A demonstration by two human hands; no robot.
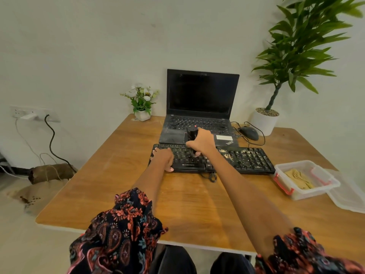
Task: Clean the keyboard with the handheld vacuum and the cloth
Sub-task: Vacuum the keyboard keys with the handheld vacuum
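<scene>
A black keyboard point(248, 160) lies across the wooden table, its right half strewn with pale crumbs. My left hand point(163, 158) rests on the keyboard's left end, thumb over the front edge, fingers over the keys. My right hand point(202, 141) grips a small black handheld vacuum point(192, 134), held upright above the keyboard's middle keys; most of the vacuum is hidden by the hand. A yellowish cloth point(299, 178) lies folded in a clear plastic box point(314, 191) with red clips at the right.
An open black laptop point(199, 107) stands just behind the keyboard. A black mouse point(249, 133) with its cable lies to the laptop's right. A small flower pot point(142, 115) and a tall potted plant point(265, 121) stand at the back. The box's lid point(349, 196) lies beside the box.
</scene>
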